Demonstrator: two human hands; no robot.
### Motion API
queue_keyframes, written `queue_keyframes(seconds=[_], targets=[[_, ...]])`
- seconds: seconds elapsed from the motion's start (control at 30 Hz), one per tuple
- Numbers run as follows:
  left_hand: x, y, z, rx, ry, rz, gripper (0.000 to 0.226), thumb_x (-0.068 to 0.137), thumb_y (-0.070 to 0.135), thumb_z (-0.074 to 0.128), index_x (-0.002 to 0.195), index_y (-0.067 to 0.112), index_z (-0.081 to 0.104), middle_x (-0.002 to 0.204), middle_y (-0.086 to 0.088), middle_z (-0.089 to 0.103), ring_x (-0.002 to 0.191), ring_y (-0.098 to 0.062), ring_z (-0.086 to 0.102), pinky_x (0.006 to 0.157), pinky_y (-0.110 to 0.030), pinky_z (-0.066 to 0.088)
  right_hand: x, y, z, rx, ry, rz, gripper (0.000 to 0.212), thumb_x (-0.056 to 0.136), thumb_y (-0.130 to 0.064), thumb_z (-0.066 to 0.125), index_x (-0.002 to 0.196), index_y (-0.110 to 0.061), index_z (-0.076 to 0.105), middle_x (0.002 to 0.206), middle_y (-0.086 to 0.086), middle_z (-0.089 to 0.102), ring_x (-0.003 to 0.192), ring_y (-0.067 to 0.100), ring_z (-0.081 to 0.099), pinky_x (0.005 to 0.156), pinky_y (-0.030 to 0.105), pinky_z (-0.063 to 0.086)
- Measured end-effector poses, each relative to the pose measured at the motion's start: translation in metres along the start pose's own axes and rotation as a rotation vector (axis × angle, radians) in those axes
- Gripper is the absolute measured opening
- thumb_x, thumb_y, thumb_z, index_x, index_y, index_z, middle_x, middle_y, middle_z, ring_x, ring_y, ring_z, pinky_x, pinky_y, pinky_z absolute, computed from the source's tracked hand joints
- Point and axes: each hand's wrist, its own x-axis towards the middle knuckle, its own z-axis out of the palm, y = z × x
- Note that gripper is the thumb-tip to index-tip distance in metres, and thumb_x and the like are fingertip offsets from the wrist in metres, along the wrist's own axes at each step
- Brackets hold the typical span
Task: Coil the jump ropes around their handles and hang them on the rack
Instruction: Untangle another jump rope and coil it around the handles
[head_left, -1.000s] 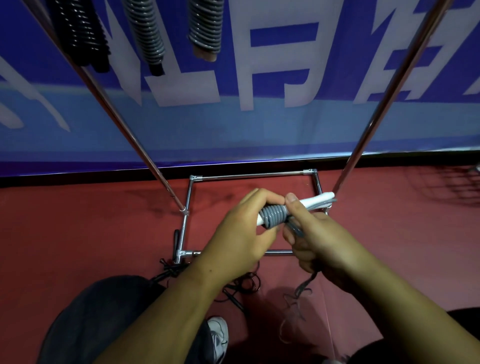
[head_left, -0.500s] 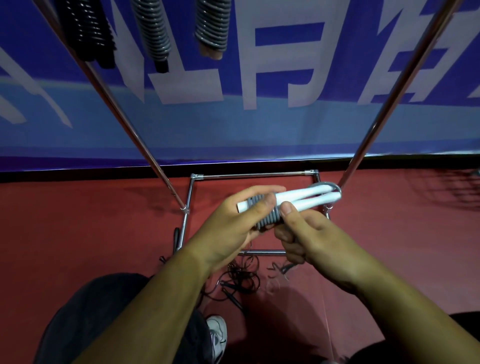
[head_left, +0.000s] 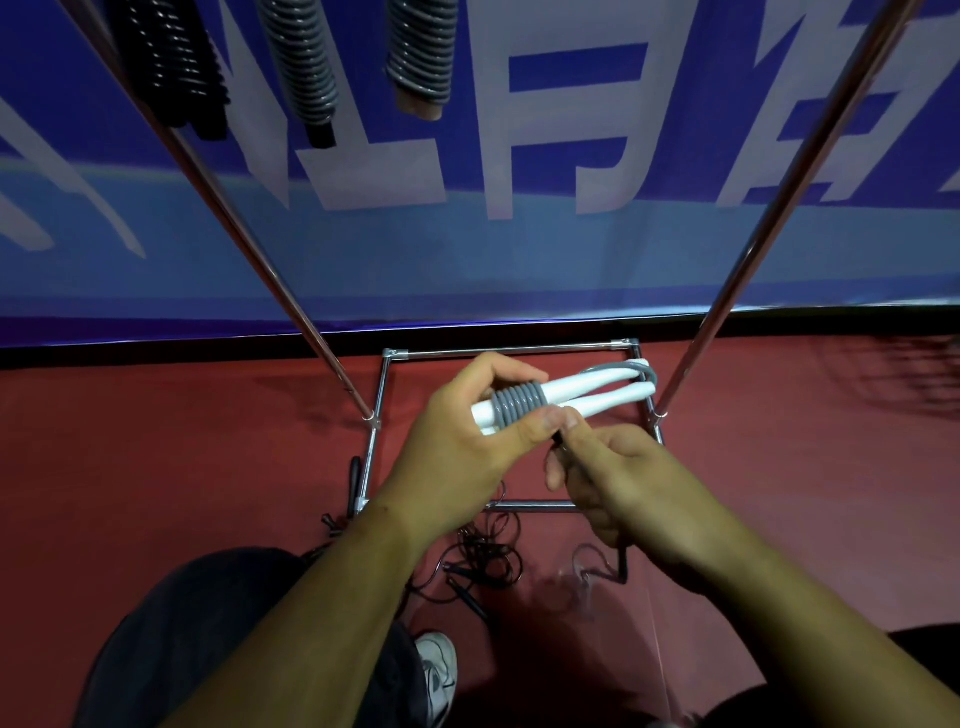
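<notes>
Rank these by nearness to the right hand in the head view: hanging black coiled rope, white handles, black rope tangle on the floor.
1. white handles, just above the right hand.
2. black rope tangle, on the floor, below and left.
3. hanging black coiled rope, top left on the rack.

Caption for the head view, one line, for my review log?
Left hand grips white handles; right hand pinches grey rope coiled around them.

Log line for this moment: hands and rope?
left hand grips white handles | right hand pinches grey rope | coil partial | not yet hung
</notes>
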Motion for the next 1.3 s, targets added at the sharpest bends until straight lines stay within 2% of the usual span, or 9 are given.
queue_keyframes(seconds=[0.2, 0.33, 0.5, 0.63, 0.77, 0.93, 1.03, 1.17, 1.3], targets=[[-0.003, -0.004, 0.009, 0.144, -0.029, 0.149, 0.025, 0.084, 0.019, 0.084, 0.102, 0.022, 0.066, 0.096, 0.012, 0.068, 0.087, -0.006, 0.065, 0.075, -0.017, 0.049, -0.002, -0.005, -0.002, 0.127, 0.017, 0.173, 0.071, 0.086, -0.084, 0.033, 0.065, -0.018, 0.046, 0.056, 0.0, 0.017, 0.044, 0.013, 0.012, 0.047, 0.023, 0.012], [-0.004, -0.011, 0.015, 0.282, -0.051, 0.298, 0.025, 0.081, 0.013, 0.085, 0.099, 0.017, 0.068, 0.097, 0.01, 0.063, 0.093, -0.012, 0.063, 0.081, -0.022, 0.048, 0.0, -0.002, 0.0, 0.104, 0.106, 0.224, 0.071, 0.083, -0.087, 0.036, 0.054, -0.023, 0.042, 0.054, 0.0, 0.021, 0.042, 0.012, 0.014, 0.048, 0.02, 0.013], [-0.001, -0.005, 0.008, -0.01, -0.204, 0.132, 0.025, 0.087, 0.011, 0.079, 0.109, 0.018, 0.068, 0.105, 0.006, 0.072, 0.098, -0.008, 0.07, 0.086, -0.02, 0.052, -0.001, 0.0, 0.0, 0.168, 0.106, 0.155, 0.067, 0.095, -0.074, 0.032, 0.063, -0.017, 0.042, 0.052, -0.001, 0.019, 0.042, 0.012, 0.013, 0.047, 0.022, 0.013], [-0.001, -0.004, 0.006, -0.171, -0.197, -0.004, 0.031, 0.093, 0.033, 0.074, 0.12, 0.022, 0.066, 0.103, 0.011, 0.071, 0.089, -0.002, 0.066, 0.081, -0.016, 0.049, 0.0, -0.006, 0.001, 0.183, 0.06, 0.011, 0.059, 0.098, -0.063, 0.035, 0.07, -0.014, 0.048, 0.052, -0.007, 0.02, 0.042, 0.008, 0.016, 0.042, 0.02, 0.016], [0.001, -0.009, 0.003, -0.287, -0.213, -0.16, 0.04, 0.082, 0.051, 0.07, 0.119, 0.035, 0.071, 0.116, 0.006, 0.072, 0.113, -0.02, 0.068, 0.103, -0.04, 0.053, 0.002, -0.004, 0.002, 0.136, 0.03, -0.158, 0.057, 0.097, -0.063, 0.042, 0.075, -0.011, 0.041, 0.056, -0.007, 0.018, 0.045, 0.008, 0.015, 0.043, 0.025, 0.015], [0.001, -0.004, 0.003, -0.12, -0.155, -0.053, 0.027, 0.092, 0.018, 0.076, 0.117, 0.026, 0.071, 0.11, 0.012, 0.074, 0.102, -0.001, 0.067, 0.088, -0.016, 0.049, 0.001, -0.002, -0.001, 0.109, 0.046, -0.187, 0.041, 0.091, -0.057, 0.046, 0.066, -0.025, 0.039, 0.057, -0.006, 0.021, 0.048, 0.01, 0.016, 0.046, 0.03, 0.016], [0.0, -0.005, 0.003, -0.087, -0.116, -0.048, 0.03, 0.09, 0.017, 0.078, 0.117, 0.025, 0.067, 0.103, 0.006, 0.073, 0.091, -0.007, 0.069, 0.08, -0.019, 0.052, 0.0, -0.003, -0.002, 0.049, 0.081, -0.171, 0.049, 0.089, -0.062, 0.047, 0.058, -0.024, 0.048, 0.054, -0.005, 0.024, 0.047, 0.013, 0.018, 0.046, 0.027, 0.018], [-0.002, -0.005, 0.004, -0.055, -0.078, -0.022, 0.033, 0.088, 0.014, 0.079, 0.115, 0.026, 0.063, 0.095, 0.013, 0.073, 0.08, -0.007, 0.07, 0.073, -0.02, 0.053, 0.0, -0.005, -0.004, -0.07, 0.138, -0.112, 0.068, 0.089, -0.067, 0.045, 0.069, -0.005, 0.065, 0.05, 0.0, 0.032, 0.044, 0.013, 0.024, 0.042, 0.023, 0.022], [0.001, -0.006, 0.003, -0.075, -0.024, -0.03, 0.035, 0.087, 0.013, 0.08, 0.115, 0.027, 0.063, 0.099, 0.015, 0.071, 0.083, -0.007, 0.071, 0.072, -0.019, 0.053, 0.0, -0.005, -0.003, 0.024, 0.13, -0.056, 0.049, 0.103, -0.049, 0.048, 0.08, -0.01, 0.066, 0.056, 0.004, 0.035, 0.043, 0.013, 0.021, 0.043, 0.023, 0.019]])
